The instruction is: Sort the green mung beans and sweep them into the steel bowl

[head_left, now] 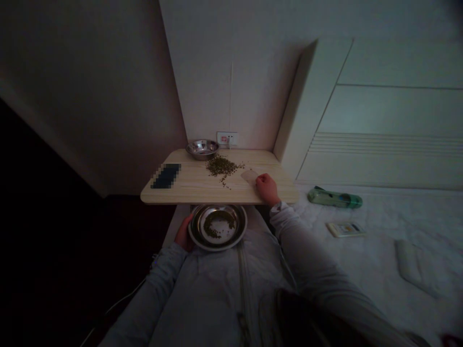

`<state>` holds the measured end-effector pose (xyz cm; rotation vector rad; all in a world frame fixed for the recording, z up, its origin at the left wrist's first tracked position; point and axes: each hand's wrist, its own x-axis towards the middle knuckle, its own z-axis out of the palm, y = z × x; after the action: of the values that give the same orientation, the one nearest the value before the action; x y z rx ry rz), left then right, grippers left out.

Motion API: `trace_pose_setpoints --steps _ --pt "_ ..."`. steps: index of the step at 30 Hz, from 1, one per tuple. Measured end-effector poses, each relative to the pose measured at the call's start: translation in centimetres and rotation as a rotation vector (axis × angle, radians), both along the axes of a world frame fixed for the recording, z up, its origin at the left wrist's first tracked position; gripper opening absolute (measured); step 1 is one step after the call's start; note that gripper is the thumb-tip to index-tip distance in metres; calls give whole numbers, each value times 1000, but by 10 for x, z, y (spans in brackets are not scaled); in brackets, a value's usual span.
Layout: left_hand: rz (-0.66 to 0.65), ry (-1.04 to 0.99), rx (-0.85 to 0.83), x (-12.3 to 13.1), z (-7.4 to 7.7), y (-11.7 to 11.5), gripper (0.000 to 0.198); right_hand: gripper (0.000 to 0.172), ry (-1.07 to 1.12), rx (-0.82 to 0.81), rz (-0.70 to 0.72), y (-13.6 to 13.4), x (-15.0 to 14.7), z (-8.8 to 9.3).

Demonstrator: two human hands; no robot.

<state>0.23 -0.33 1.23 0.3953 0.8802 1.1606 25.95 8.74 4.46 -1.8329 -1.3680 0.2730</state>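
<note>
My left hand (pixel 184 234) is closed on the left rim of a round stainless steel bowl (pixel 242 229), which sits over my lap just below the front edge of a small wooden table (pixel 188 193). Inside that bowl lie small green beans or grains (pixel 211 227), gathered mostly along one side. On the tabletop, a loose heap of the same green grains (pixel 220 166) spreads out, with a few strays in front. My right hand (pixel 266 189) pinches a thin, pale, translucent flat sheet (pixel 249 175). The sheet lies close to the tabletop, right of the heap.
A second steel bowl (pixel 202 149) stands at the table's back left. A dark flat object (pixel 166 176), pixelated, lies at the left. A wall socket (pixel 227 138) is behind the table. On the bed to the right are a green bottle (pixel 334 198), a phone (pixel 346 229) and a pale packet (pixel 415 265).
</note>
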Motion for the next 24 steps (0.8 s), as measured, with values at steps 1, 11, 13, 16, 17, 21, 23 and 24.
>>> trace_pose_setpoints --steps 1,11,13,16,17,21,23,24 --pt "3 7 -2 0 -1 0 28 26 -2 0 -2 0 0 0" --pt "-3 6 58 -2 -5 2 28 26 13 -11 7 0 0 0" --pt "-21 -6 57 -2 -7 2 29 26 18 -6 8 0 0 0" --pt "-12 -7 43 -3 -8 2 29 26 17 -5 5 0 0 1" --pt "-6 -3 39 -2 -7 2 29 26 15 -8 2 0 0 1" --pt "-7 15 32 -1 -4 2 29 25 13 -8 0 -1 -1 2" --pt "-5 16 42 -1 -3 1 29 25 14 -2 2 -1 0 2" --pt "-2 16 47 0 -2 1 29 25 13 -2 1 -1 0 2"
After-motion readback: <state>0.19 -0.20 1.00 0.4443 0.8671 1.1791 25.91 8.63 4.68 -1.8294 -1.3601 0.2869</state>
